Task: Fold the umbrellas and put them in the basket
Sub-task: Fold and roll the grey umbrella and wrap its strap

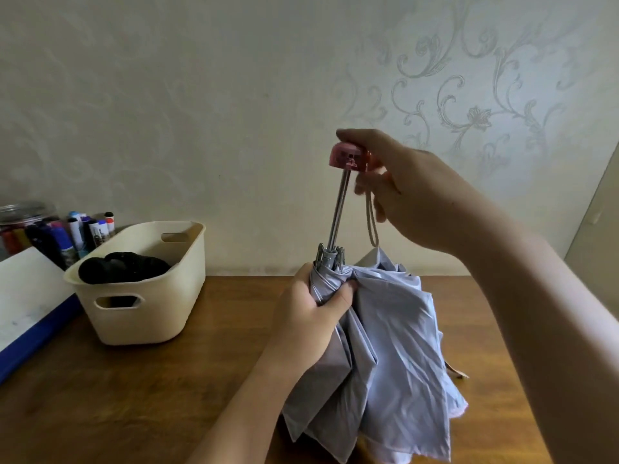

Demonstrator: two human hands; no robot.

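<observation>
- The left hand is wrapped tight around the gathered top of the pale blue umbrella, which stands upright on the worktop.
- Above it, the right hand is closed on the pink handle, shaft extended.
- The cream basket sits off to the left hand's side, holding a black umbrella.
- Risk: pushing down off-line could jam the shaft or pinch loose canopy.

left hand: low, fingers curled tight, forearm rising from below | right hand: raised higher; fingers pinched closed; arm extended from right
</observation>
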